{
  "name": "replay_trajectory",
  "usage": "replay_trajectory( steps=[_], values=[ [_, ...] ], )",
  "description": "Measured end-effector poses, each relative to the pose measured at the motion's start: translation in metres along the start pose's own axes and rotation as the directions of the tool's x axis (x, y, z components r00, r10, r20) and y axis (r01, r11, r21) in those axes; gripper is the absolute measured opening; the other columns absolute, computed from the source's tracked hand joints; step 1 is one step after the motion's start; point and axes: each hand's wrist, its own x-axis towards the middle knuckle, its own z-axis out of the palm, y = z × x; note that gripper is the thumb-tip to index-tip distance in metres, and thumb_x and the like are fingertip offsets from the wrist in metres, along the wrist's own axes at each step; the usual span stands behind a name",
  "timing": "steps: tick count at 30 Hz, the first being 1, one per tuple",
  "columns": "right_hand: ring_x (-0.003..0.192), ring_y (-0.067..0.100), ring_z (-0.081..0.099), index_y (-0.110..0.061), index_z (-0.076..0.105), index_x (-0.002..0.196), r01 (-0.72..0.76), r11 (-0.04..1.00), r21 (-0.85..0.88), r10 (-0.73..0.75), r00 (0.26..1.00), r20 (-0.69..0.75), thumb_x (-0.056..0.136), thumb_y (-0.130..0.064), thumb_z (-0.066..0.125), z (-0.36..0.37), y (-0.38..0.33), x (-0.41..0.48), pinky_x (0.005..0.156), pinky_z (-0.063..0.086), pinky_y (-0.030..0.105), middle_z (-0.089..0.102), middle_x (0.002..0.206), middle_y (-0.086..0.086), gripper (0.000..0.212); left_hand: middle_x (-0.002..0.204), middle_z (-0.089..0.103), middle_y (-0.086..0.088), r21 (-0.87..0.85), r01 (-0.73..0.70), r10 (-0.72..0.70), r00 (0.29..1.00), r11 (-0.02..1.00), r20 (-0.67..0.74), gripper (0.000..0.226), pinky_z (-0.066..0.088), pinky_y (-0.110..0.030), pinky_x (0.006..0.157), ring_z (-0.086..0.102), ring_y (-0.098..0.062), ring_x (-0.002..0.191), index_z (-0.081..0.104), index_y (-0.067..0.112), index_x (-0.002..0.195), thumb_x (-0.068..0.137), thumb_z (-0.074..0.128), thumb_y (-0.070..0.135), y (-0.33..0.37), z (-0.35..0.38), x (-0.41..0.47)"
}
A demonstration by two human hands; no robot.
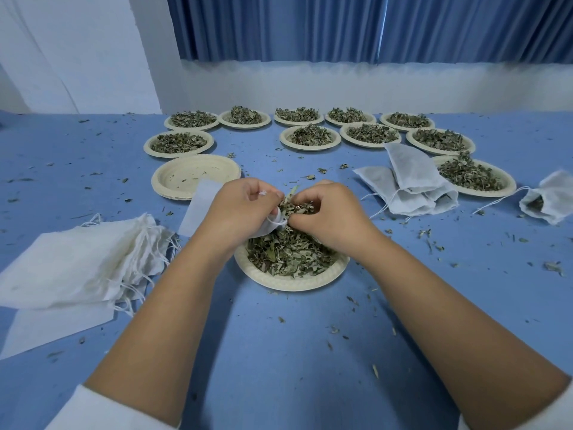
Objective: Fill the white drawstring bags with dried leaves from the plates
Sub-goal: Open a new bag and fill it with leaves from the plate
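A cream paper plate [310, 282] heaped with dried green leaves [288, 252] sits on the blue table in front of me. Above its far edge my left hand [240, 209] grips the mouth of a white drawstring bag [203, 201], whose body trails off to the left behind the hand. My right hand [328, 214] pinches a bunch of leaves at the bag's opening. Both hands nearly touch over the plate.
A pile of flat white bags [77, 265] lies at my left. Filled bags [409, 181] lie at the right, one more [548, 201] at the far right edge. An empty plate stack [192, 175] sits behind my left hand. Several leaf-filled plates [310, 136] line the back. Leaf crumbs are scattered everywhere.
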Motion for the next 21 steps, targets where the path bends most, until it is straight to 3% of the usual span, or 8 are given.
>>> replay_trajectory(
  steps=[4,8,12,16,18,21],
  values=[
    [0.066,-0.014,0.057,-0.022,0.074,0.106,-0.084,0.981,0.177,0.070,0.994,0.083,0.081,-0.020,0.072,-0.003,-0.004,-0.001,0.059,0.037,0.000,0.061,0.074,-0.026,0.025,0.046,0.054,0.016,-0.046,0.018,-0.020,0.999,0.999,-0.044,0.020,0.042,-0.017,0.047,0.043,0.003,0.036,0.067,0.019,0.081,0.092,0.054,0.010,0.000,-0.002,0.002],
    [0.081,0.007,0.071,-0.029,0.072,0.088,-0.219,0.868,0.446,0.170,0.974,0.148,0.086,-0.016,0.068,-0.005,-0.008,0.000,0.076,0.055,0.018,0.073,0.087,-0.006,0.013,0.043,0.051,0.015,-0.081,0.022,-0.028,0.997,0.996,-0.071,0.021,0.037,-0.014,0.041,0.039,0.002,0.032,0.067,0.017,0.080,0.092,0.053,0.007,0.002,-0.004,0.001],
    [0.071,0.004,0.066,-0.013,0.074,0.090,-0.206,0.754,0.624,0.147,0.978,0.145,0.084,-0.007,0.074,-0.008,-0.008,-0.001,0.070,0.057,0.018,0.071,0.077,-0.004,0.009,0.040,0.050,0.014,-0.140,0.037,-0.041,0.999,0.989,-0.025,0.019,0.048,-0.016,0.045,0.044,0.000,0.030,0.065,0.013,0.084,0.095,0.052,0.004,0.006,-0.006,-0.002],
    [0.059,0.002,0.060,-0.014,0.074,0.085,-0.215,0.736,0.642,0.177,0.976,0.124,0.078,-0.010,0.080,-0.004,-0.004,-0.001,0.060,0.053,0.015,0.066,0.068,-0.007,0.010,0.042,0.048,0.012,-0.193,0.022,-0.018,1.000,0.981,0.023,0.013,0.032,-0.008,0.035,0.042,0.001,0.029,0.064,0.008,0.088,0.096,0.054,0.006,0.010,-0.006,-0.005],
    [0.058,0.002,0.056,-0.017,0.072,0.093,-0.233,0.771,0.593,0.210,0.972,0.109,0.076,-0.016,0.082,-0.002,-0.002,0.001,0.056,0.049,0.016,0.061,0.075,-0.004,0.020,0.042,0.048,0.012,-0.207,0.017,-0.008,0.999,0.978,0.044,0.013,0.031,-0.008,0.035,0.041,0.000,0.028,0.064,0.009,0.086,0.097,0.055,0.007,0.011,-0.006,-0.007],
    [0.059,0.000,0.062,-0.020,0.068,0.103,-0.365,0.711,0.601,0.298,0.930,0.214,0.074,-0.025,0.084,0.000,0.001,0.003,0.062,0.054,0.020,0.067,0.087,-0.002,0.034,0.043,0.047,0.012,-0.209,0.012,0.000,0.998,0.978,0.056,0.014,0.029,-0.009,0.034,0.036,0.001,0.029,0.064,0.010,0.086,0.097,0.056,0.008,0.010,-0.007,-0.007]
  ],
)
